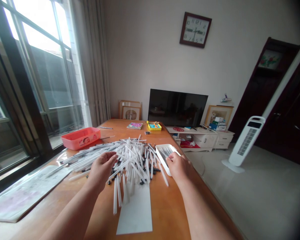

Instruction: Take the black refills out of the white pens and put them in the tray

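Note:
A big heap of white pen barrels [132, 156] with dark tips lies spread on the wooden table [165, 213]. My left hand [101, 168] rests at the heap's near left edge, fingers curled over the barrels; what it grips is hidden. At the near end of a white oblong tray [162, 150] that holds several thin pen parts, my right hand [178, 166] has its fingers closed toward the rim. A white sheet [136, 213] lies under the heap's near side.
A red plastic tray [80, 137] stands at the table's left, near the window. A printed paper [22, 193] lies at the near left. A small book [134, 125] and a yellow box [154, 126] sit at the far end. Beyond stand a TV [177, 106] and a white tower fan [245, 141].

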`<control>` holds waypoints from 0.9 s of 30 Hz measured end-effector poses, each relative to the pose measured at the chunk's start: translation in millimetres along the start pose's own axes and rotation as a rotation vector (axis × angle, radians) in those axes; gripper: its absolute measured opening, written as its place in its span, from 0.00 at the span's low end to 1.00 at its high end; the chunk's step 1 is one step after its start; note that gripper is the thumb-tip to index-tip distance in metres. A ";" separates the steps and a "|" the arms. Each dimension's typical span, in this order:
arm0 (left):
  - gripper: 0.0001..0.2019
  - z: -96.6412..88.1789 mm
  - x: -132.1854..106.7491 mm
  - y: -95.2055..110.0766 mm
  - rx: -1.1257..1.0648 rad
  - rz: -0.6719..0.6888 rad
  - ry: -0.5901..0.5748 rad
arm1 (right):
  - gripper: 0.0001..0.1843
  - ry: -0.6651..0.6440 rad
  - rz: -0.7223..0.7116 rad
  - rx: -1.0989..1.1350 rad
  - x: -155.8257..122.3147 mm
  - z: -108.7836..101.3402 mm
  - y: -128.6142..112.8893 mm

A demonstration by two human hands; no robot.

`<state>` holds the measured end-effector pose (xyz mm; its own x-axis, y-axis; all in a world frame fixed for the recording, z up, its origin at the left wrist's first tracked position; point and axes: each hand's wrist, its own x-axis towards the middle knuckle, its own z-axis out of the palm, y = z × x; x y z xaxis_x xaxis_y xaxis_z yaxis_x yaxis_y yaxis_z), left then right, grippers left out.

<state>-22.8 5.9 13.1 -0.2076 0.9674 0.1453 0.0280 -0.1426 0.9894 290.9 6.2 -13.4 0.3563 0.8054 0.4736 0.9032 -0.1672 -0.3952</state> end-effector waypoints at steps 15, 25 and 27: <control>0.12 -25.9 25.7 -38.2 0.699 0.193 0.013 | 0.10 0.138 -0.123 0.150 -9.5 -3.5 -8.7; 0.07 -22.3 14.4 -36.6 1.176 0.243 -0.156 | 0.12 0.094 -0.277 0.324 -31.3 -5.6 -30.7; 0.07 -22.4 13.9 -35.6 1.194 0.243 -0.162 | 0.12 0.082 -0.279 0.339 -32.3 -5.1 -31.6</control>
<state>-48.6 19.8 -20.2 0.0493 0.9693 0.2411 0.9440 -0.1240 0.3057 252.0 -17.4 -12.2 0.1407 0.7433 0.6540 0.8429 0.2567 -0.4729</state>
